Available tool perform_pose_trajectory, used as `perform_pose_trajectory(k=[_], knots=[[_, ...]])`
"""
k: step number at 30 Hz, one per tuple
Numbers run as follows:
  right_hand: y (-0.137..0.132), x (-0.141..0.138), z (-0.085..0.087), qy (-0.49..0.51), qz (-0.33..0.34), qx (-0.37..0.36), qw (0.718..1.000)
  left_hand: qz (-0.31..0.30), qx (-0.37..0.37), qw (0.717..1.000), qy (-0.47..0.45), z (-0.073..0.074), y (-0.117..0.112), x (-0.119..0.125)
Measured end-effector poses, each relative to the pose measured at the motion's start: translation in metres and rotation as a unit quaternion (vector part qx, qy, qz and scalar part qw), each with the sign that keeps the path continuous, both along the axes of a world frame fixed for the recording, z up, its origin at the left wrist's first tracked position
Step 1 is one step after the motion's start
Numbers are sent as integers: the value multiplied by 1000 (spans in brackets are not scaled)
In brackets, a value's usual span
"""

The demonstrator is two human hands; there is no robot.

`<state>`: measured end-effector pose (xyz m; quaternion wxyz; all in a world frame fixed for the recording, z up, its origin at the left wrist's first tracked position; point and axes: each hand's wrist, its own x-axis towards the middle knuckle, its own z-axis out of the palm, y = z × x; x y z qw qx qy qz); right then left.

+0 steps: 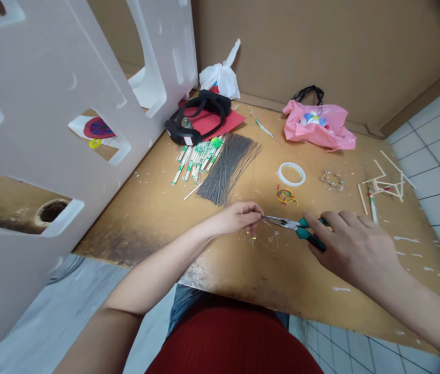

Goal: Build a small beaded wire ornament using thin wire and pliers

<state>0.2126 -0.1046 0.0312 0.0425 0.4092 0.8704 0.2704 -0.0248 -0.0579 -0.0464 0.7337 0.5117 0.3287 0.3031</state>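
Observation:
In the middle of the head view, my left hand is closed in a pinch on a thin wire, mostly hidden by the fingers. Small clear beads and fine looped strands show just below the fingertips. My right hand is wrapped round the green handles of long-nose pliers. Their jaws point left and meet my left fingertips; whether they grip the wire I cannot tell. A bundle of straight grey wires lies beyond my left hand.
Behind the hands lie a roll of white tape, coloured rubber bands and a beaded wire piece. A stick frame sits right, a pink bag at the back. Wrapped chopsticks and a black headset lie left, near a white plastic panel.

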Motion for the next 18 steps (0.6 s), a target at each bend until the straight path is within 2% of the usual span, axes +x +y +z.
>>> perform_pose_trajectory(k=[6, 12, 18], knots=[[2, 5, -4, 11, 11, -13, 1000, -6, -18, 1000, 8, 1, -1, 0], [4, 10, -10, 20, -8, -43, 999, -5, -24, 1000, 6, -2, 0, 0], [9, 7, -11, 19, -18, -40, 999, 16, -29, 999, 4, -4, 0, 2]])
